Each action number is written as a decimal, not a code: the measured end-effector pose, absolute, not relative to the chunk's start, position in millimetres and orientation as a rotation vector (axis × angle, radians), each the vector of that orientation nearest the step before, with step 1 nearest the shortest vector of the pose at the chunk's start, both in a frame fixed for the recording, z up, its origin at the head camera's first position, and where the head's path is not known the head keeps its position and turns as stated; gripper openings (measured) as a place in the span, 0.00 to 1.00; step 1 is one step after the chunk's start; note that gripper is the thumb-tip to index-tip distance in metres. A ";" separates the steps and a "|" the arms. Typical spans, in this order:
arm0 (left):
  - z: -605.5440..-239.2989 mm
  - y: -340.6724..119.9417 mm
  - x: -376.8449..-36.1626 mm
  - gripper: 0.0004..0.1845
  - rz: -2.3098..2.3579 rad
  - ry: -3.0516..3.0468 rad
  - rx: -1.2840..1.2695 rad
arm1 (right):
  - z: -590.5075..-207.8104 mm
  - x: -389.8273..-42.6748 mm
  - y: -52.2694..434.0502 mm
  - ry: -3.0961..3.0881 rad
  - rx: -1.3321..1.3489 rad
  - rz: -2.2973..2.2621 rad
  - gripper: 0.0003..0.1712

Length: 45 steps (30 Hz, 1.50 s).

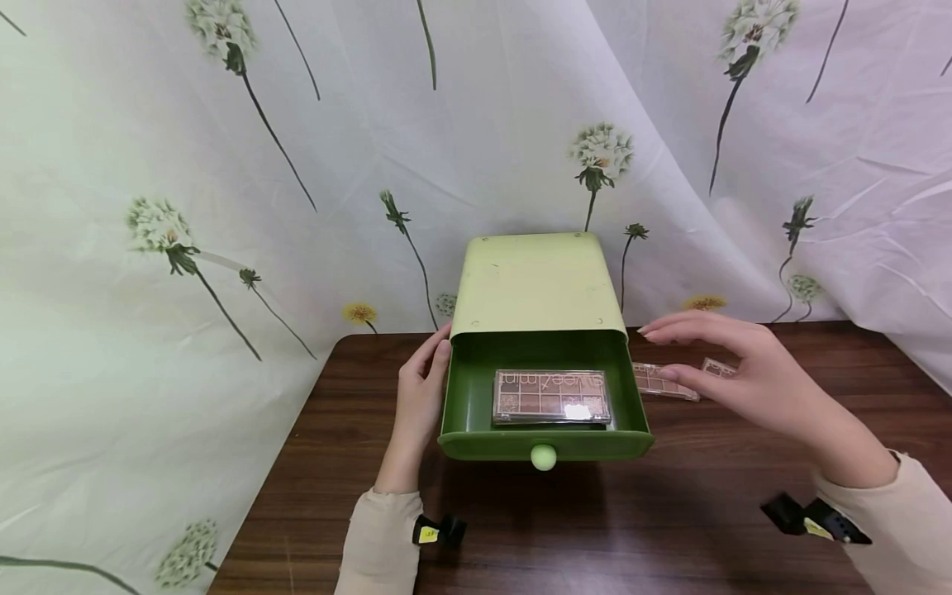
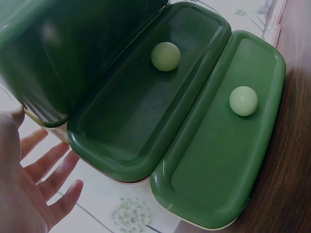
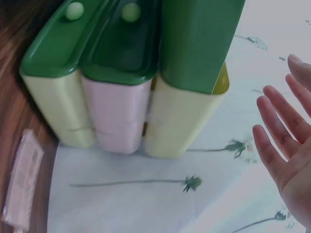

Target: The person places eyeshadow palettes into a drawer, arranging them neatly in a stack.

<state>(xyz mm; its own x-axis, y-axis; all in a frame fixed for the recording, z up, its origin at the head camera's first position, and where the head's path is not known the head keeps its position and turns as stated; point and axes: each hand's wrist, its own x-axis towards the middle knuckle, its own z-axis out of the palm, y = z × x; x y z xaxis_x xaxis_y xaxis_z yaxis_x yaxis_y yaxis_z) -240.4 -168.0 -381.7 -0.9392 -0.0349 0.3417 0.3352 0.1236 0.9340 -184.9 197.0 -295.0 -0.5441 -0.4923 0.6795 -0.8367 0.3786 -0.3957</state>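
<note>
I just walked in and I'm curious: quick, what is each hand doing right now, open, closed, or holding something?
Left hand: open, straight fingers resting against the side of the green drawer box.
Right hand: open, holding nothing, hovering above a palette on the table.

The pulled-out drawer [image 1: 546, 430] stands between the two sets of fingers, its side walls blocking any sideways pass. Above its palette [image 1: 551, 396] the way down is free. Under the right hand's [image 1: 732, 364] fingers lies a second palette [image 1: 664, 382]; bare table [image 1: 595, 529] stretches nearer the wrists.
</note>
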 end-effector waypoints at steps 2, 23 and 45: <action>-381.8 -168.1 -240.3 0.22 -1.886 -2.125 -0.298 | -298.1 -185.0 202.6 -2.189 1.132 1.007 0.34; -383.1 -169.3 -240.6 0.22 -1.868 -2.127 -0.293 | -349.1 -189.7 258.2 -2.319 0.762 1.015 0.28; -381.9 -169.1 -240.9 0.22 -1.884 -2.124 -0.315 | -402.1 -205.3 313.5 -2.649 0.369 1.058 0.17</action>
